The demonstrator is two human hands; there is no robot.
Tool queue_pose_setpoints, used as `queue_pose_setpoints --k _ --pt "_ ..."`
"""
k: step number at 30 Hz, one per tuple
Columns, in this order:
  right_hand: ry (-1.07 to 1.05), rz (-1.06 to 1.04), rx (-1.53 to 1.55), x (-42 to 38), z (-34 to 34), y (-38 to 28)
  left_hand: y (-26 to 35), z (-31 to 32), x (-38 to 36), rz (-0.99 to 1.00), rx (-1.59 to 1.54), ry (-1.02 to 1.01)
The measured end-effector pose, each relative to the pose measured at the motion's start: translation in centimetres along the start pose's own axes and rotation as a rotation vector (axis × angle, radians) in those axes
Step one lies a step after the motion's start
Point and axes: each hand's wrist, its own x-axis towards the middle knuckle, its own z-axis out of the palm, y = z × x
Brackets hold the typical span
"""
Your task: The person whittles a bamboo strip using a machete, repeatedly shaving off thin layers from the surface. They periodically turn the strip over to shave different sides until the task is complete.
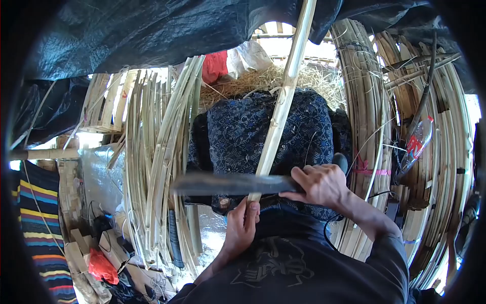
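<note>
My left hand (242, 226) grips the lower end of a long pale bamboo strip (279, 114), which slants up and to the right past the top of the view. In my right hand (322, 185) is the handle of a large dark blade (228, 184). The blade lies level across the strip, just above my left hand, and its far end is blurred. Behind the strip is a dark blue patterned cloth (243, 131) over a seat-like form.
Bundles of bamboo strips stand at left (157, 152) and right (362, 101). A black tarp (152, 35) hangs overhead. A striped cloth (45, 228), a red bag (103, 266) and wood blocks lie lower left. A plastic bottle (417, 144) is at right.
</note>
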Motion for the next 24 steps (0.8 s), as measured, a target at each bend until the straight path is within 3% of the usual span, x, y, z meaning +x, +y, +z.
queue_pose_setpoints --k 1,3,4,5,7,9,11,13,17,19,21,24 --pt "-0.006 -0.060 -0.050 -0.3 0.2 0.2 -0.1 0.0 0.0 -0.002 0.002 -0.001" --pt "0.188 0.068 -0.085 0.8 0.3 3.5 -0.3 -0.3 -0.6 0.000 0.070 0.000" --pt "0.144 0.217 -0.170 1.1 -0.7 5.2 0.0 -0.4 -0.8 -0.011 0.070 0.000" --pt "0.320 0.161 -0.087 1.9 -0.2 6.1 0.5 -0.4 -0.4 -0.010 0.065 0.015" --pt "0.124 0.258 -0.046 1.6 -0.4 4.2 0.9 -0.1 -0.3 -0.005 0.051 0.040" --pt "0.178 0.153 0.074 1.1 0.0 1.9 0.7 -0.4 0.0 -0.009 0.086 0.017" --pt "0.025 -0.040 0.050 0.2 -0.4 0.0 -0.1 -0.1 -0.1 -0.024 0.054 0.024" --pt "0.127 -0.104 0.067 0.4 0.3 1.3 -0.1 -0.1 -0.4 -0.022 0.027 0.004" --pt "0.282 0.216 -0.179 2.8 -1.0 7.9 0.1 -0.7 -0.9 -0.048 0.035 -0.018" --pt "0.218 0.296 -0.056 2.5 -0.4 5.7 0.8 -0.6 0.0 -0.008 0.085 0.044" --pt "0.156 0.164 0.024 1.4 0.7 3.9 0.2 -0.9 0.2 0.046 0.112 0.050" --pt "0.154 -0.147 -0.023 0.6 1.2 1.9 -0.3 -0.6 -0.1 -0.042 0.102 0.010"
